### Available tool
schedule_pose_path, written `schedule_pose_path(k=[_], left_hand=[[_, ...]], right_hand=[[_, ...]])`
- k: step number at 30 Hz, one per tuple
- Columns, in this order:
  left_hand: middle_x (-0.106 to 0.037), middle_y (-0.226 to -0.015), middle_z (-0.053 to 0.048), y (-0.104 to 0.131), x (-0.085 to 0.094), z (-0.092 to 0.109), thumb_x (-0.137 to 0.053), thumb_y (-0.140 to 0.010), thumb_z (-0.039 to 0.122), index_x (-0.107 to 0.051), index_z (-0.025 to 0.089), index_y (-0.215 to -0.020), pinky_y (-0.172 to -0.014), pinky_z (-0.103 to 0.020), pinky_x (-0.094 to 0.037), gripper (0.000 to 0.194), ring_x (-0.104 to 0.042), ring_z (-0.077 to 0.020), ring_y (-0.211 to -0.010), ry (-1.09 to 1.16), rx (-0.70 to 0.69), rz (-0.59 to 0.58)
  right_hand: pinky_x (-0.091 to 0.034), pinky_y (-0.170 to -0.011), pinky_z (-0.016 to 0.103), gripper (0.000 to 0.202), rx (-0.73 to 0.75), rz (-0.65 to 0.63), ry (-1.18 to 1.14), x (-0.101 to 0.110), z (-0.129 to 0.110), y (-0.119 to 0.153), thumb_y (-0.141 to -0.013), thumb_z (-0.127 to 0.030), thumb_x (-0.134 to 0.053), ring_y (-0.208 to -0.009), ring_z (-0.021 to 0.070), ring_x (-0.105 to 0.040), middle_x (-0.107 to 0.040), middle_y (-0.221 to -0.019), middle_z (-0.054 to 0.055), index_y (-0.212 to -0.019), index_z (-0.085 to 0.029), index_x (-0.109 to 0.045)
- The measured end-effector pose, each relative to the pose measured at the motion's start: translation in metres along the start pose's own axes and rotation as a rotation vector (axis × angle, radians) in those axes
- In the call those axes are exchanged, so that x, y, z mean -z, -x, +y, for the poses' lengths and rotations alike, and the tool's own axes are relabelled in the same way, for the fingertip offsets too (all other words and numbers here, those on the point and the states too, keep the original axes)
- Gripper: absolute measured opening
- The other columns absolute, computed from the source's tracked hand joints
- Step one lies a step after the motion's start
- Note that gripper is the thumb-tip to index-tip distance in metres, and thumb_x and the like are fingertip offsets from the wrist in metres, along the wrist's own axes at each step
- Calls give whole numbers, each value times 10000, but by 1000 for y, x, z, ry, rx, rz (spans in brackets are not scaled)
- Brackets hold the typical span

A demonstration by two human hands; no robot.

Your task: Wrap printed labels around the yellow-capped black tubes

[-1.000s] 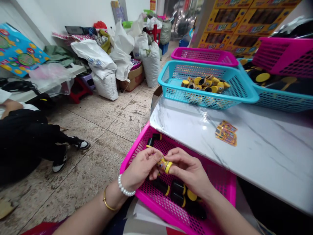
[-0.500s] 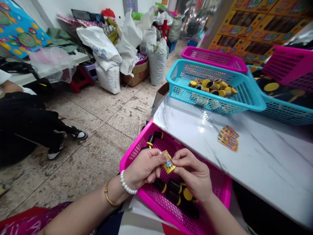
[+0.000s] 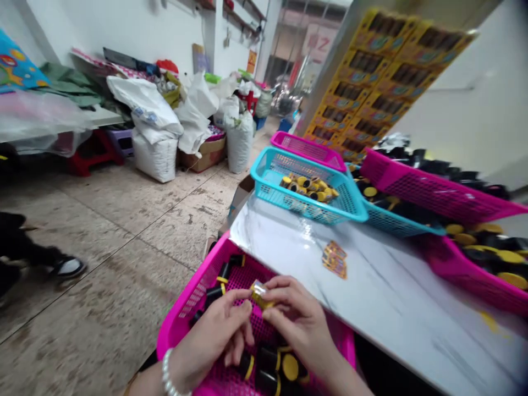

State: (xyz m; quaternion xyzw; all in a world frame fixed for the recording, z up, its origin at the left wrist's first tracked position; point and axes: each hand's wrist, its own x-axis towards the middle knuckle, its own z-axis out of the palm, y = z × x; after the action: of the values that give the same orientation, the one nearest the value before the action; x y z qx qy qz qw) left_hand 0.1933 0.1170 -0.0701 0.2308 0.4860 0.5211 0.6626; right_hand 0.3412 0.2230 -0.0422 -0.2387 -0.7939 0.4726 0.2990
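Note:
Over a pink plastic basket (image 3: 168,325), my right hand (image 3: 297,314) pinches a small yellow printed label (image 3: 259,293) between thumb and fingers. It looks curled and shiny now; whether anything is inside it I cannot tell. My left hand (image 3: 220,333), with a white bead bracelet at the wrist, has its thumb and index fingertip at the label's left end, the other fingers loosely bent. Below the hands, black cylinders with yellow rims (image 3: 269,358) lie in the basket. Flat printed labels (image 3: 335,258) lie in a small pile on the marble-patterned table (image 3: 284,234).
A blue basket (image 3: 264,190) of small yellow-and-black pieces (image 3: 309,187) stands at the table's far end. Pink baskets (image 3: 437,187) with black and yellow parts are at right. Stacked yellow boxes (image 3: 363,82) rise behind. White sacks (image 3: 154,148) and a person's shoe (image 3: 69,267) are on the left.
The view has swung up and to the right. The label, flat between both hands before, now looks curled, held mostly in my right fingers. My left fingers have loosened somewhat.

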Motion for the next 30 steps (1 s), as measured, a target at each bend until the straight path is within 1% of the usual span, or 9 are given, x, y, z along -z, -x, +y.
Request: schedule_pose_path(k=[2, 4, 7, 10, 13, 15, 18, 25, 30], left_hand=[[-616, -710, 3, 5, -2, -7, -578, -838, 486, -455, 146, -1276, -446, -191, -351, 568, -498, -79, -482, -178, -8, -34], [-619, -760, -11, 12, -5, -12, -650, -787, 381, -569, 155, -1197, -570, -221, -404, 475, -535, -105, -619, -363, 1, -133], [-637, -809, -29, 19, -7, -15, -672, -745, 329, -681, 182, -1070, -664, -260, -416, 356, -553, -145, -722, -549, 34, -278], [-645, -835, -36, 19, -4, -12, -660, -747, 322, -688, 190, -1065, -704, -278, -420, 345, -561, -162, -757, -564, 19, -284], [-632, -826, -27, 15, 2, -7, -619, -789, 301, -672, 179, -1043, -676, -267, -403, 287, -543, -150, -746, -507, 11, -238], [-627, -813, -20, 13, 6, -4, -596, -821, 304, -655, 176, -1036, -648, -257, -387, 257, -533, -139, -730, -471, 17, -218], [-638, -788, -22, 9, 8, 0, -580, -847, 329, -635, 159, -1034, -632, -260, -393, 258, -547, -131, -694, -413, 52, -231], [-625, -768, -18, 2, -5, 16, -611, -837, 428, -622, 147, -993, -562, -240, -375, 322, -499, -95, -597, -278, -78, -101], [-619, -751, -17, 1, -2, 18, -603, -847, 441, -621, 147, -979, -550, -245, -364, 323, -491, -96, -583, -250, -95, -63]], right_hand=[[-582, -655, 290, 136, 61, 131, 170, 28, -12, -26, -801, -212, -700, -888, 195, -656, -647, -997, 61, -923, -266, -728], [-593, -688, 331, 154, 128, 308, 300, 65, -25, -61, -812, -274, -692, -873, 200, -665, -667, -1012, 60, -962, -267, -725], [-609, -645, 351, 422, 117, 460, 346, 122, -35, -106, -803, -374, -686, -726, 163, -684, -651, -1157, 66, -1209, -274, -625], [-588, -629, 342, 337, 85, 532, 543, 153, -23, -109, -823, -410, -651, -728, 172, -683, -679, -1090, 60, -1123, -261, -686], [-542, -648, 348, 208, -7, 438, 784, 157, 10, -73, -812, -390, -653, -689, 182, -658, -707, -872, 48, -901, -241, -767], [-525, -668, 350, 202, -90, 342, 809, 155, 34, -45, -792, -385, -664, -706, 190, -657, -709, -858, 45, -881, -242, -775], [-513, -737, 352, 201, -140, 293, 757, 151, 59, -22, -788, -380, -648, -785, 201, -663, -704, -885, 46, -855, -230, -763], [-474, -747, 379, 210, -5, 315, 887, 144, 64, -31, -831, -343, -559, -775, 229, -610, -654, -785, 71, -731, -188, -660], [-475, -722, 371, 185, 9, 314, 897, 148, 66, -32, -834, -322, -569, -743, 219, -600, -637, -786, 70, -736, -180, -637]])
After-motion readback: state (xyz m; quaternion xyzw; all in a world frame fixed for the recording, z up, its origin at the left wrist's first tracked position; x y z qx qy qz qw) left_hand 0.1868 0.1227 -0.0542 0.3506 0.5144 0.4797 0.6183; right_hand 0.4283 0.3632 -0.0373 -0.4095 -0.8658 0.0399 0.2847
